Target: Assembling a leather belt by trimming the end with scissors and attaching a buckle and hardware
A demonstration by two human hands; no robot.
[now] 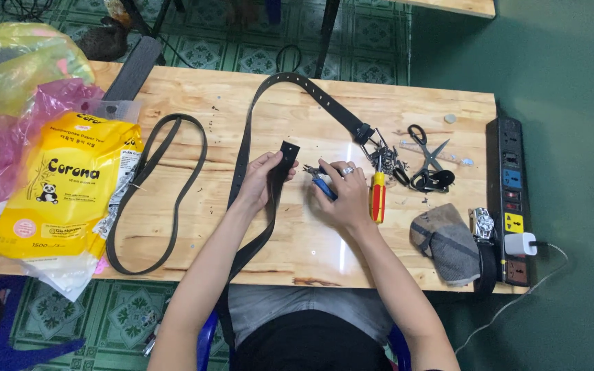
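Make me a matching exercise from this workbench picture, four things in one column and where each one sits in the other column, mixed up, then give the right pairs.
Things:
1. scissors
2. yellow package
3. power strip
4. belt end

Places:
A. along the table's right edge
B. held up in the left hand
C. on the table's left side, beside plastic bags
D. right of the red and yellow screwdriver

Pairs: 1-D, 2-C, 3-A, 4-B
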